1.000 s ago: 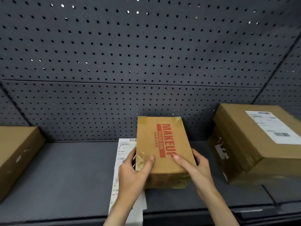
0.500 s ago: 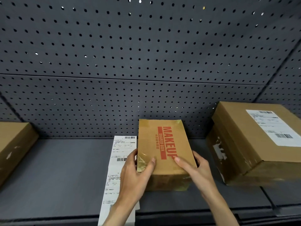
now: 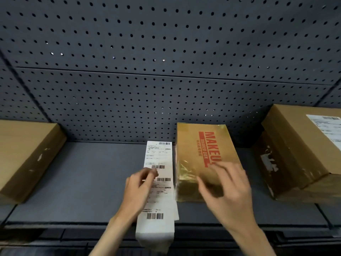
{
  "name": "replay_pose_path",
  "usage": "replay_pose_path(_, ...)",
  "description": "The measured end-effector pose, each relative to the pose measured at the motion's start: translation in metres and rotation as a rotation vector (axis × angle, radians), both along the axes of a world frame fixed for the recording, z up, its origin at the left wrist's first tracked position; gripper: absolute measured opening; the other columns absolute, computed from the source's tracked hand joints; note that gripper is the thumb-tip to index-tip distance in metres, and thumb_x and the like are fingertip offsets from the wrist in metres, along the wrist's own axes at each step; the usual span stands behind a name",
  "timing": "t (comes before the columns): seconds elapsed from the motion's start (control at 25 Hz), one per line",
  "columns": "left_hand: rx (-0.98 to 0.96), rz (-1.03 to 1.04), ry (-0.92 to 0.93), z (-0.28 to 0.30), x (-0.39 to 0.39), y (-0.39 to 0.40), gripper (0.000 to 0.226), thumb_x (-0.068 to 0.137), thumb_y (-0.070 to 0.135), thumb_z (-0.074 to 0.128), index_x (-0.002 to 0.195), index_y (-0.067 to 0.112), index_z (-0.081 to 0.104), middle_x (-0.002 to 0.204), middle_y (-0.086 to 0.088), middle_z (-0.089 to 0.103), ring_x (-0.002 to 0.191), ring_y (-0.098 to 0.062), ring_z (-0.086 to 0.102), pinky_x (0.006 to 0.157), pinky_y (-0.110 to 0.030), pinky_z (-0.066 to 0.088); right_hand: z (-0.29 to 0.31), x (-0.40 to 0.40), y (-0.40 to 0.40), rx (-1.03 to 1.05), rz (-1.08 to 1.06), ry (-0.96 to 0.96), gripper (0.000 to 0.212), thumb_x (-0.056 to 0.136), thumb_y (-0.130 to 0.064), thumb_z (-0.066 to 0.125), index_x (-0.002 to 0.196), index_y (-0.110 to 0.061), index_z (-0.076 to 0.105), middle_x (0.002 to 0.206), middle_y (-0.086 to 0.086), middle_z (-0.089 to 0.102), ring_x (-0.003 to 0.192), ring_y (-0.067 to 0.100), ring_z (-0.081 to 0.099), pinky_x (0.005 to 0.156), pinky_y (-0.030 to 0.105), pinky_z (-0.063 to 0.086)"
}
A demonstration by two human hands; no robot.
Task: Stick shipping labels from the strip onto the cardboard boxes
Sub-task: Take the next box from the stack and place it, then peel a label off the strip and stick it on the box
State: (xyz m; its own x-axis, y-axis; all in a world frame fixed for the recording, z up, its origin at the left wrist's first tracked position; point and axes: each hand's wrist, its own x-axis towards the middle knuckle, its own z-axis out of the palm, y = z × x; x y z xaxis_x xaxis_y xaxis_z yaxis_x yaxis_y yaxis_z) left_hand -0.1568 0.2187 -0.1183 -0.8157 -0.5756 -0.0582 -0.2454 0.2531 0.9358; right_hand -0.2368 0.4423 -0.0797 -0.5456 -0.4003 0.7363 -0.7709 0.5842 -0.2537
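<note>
A small cardboard box [image 3: 203,145] with red "MAKEUP" print and glossy tape stands on the grey shelf [image 3: 83,182], bearing no label on its top. Just left of it lies a white strip of shipping labels [image 3: 160,157] with barcodes, its near end hanging over the shelf's front edge. My left hand [image 3: 138,185] hovers over the strip's left edge, fingers curled and close together, blurred. My right hand [image 3: 228,189] is spread open above the box's near end, fingers apart, also blurred.
A large cardboard box [image 3: 299,154] with a white label [image 3: 326,128] on top stands at the right. Another plain cardboard box [image 3: 25,156] sits at the left. A dark pegboard wall [image 3: 166,71] closes the back of the shelf.
Both hands have let go of the small box. My left hand moved left onto the label strip, and my right hand lifted off the box with fingers spread.
</note>
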Motion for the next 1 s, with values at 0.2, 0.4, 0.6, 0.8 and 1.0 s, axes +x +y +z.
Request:
replay_pose_path(0.2,-0.23,-0.009,-0.105,-0.034,0.026,-0.043,0.026,0.086,0.009,0.07,0.073,0.032,0.073,0.081,0.032,0.072,0.08,0.012,0.066,0.069,-0.002,0.043,-0.051,0.05,-0.064,0.376,0.493,-0.087,0.014,0.094,-0.024,0.064,0.09,-0.011,0.068,0.092,0.004,0.064,0.086,0.023,0.06,0.073,0.036,0.054)
replay_pose_path(0.4,-0.206,-0.059,-0.049,-0.041,0.036,-0.048,0.025,0.085,0.007,0.071,0.074,0.03,0.073,0.077,0.024,0.074,0.077,0.006,0.069,0.072,-0.01,0.049,-0.084,0.052,-0.08,0.602,0.525,-0.251,0.037,0.086,-0.049,0.059,0.103,-0.017,0.07,0.112,-0.002,0.065,0.108,0.019,0.06,0.083,0.033,0.057)
replay_pose_path(0.6,-0.367,-0.191,0.014,-0.039,0.047,-0.049,0.011,0.079,0.023,0.065,0.085,0.024,0.074,0.082,0.018,0.074,0.082,0.008,0.066,0.078,-0.013,0.049,-0.09,0.057,-0.082,0.645,0.503,-0.105,0.016,0.09,-0.034,0.063,0.091,-0.019,0.067,0.099,-0.003,0.065,0.098,0.018,0.061,0.07,0.033,0.057)
replay_pose_path(0.8,-0.511,-0.344,0.08,-0.048,0.067,-0.048,0.009,0.082,0.025,0.063,0.088,0.026,0.069,0.089,0.019,0.067,0.086,0.003,0.063,0.077,-0.027,0.054,-0.087,0.059,-0.073,0.583,0.526,-0.107,0.029,0.087,-0.044,0.061,0.098,-0.019,0.071,0.111,-0.004,0.069,0.108,0.015,0.065,0.078,0.029,0.058)
replay_pose_path(1.0,-0.434,-0.326,0.133,-0.047,0.084,-0.045,0.005,0.085,0.029,0.065,0.082,0.026,0.068,0.084,0.02,0.066,0.082,0.001,0.066,0.075,-0.024,0.053,-0.088,0.062,-0.062,0.55,0.523,-0.121,0.032,0.091,-0.047,0.063,0.108,-0.022,0.075,0.121,-0.004,0.073,0.118,0.013,0.066,0.088,0.027,0.059)
